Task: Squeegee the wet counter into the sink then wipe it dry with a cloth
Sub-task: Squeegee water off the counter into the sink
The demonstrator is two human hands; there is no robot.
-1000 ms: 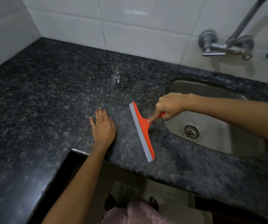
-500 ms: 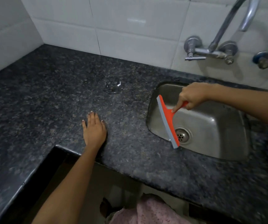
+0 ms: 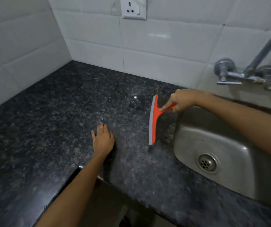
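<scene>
Squeegee poised beside the sink, tabletop wet

Squeegee looks light and rigid: orange plastic body, short handle, long head edged with a pale grey strip, probably soft rubber. Held by the right hand, fingers curled round the handle, forefinger stretched along it toward the head. Best gripped exactly there, on the handle near the neck, for even pressure along the blade. Likely slippery when wet, so worth a firm wrap rather than a fingertip pinch. Blade runs roughly front to back, over the strip of stone just left of the sink; whether touching the stone or just lifted off it, hard to tell from this angle.

Left hand flat on the tabletop, fingers straight and close together, holding nothing, well left of the blade.

Dark speckled granite, hard and smooth, with a shiny patch of water near the back, just left of the blade's far end. Steel basin sunk into the stone, drain at its near side. Wall tap above it on white tiles, socket higher up. No cloth in sight; drying judged yet to come.
</scene>
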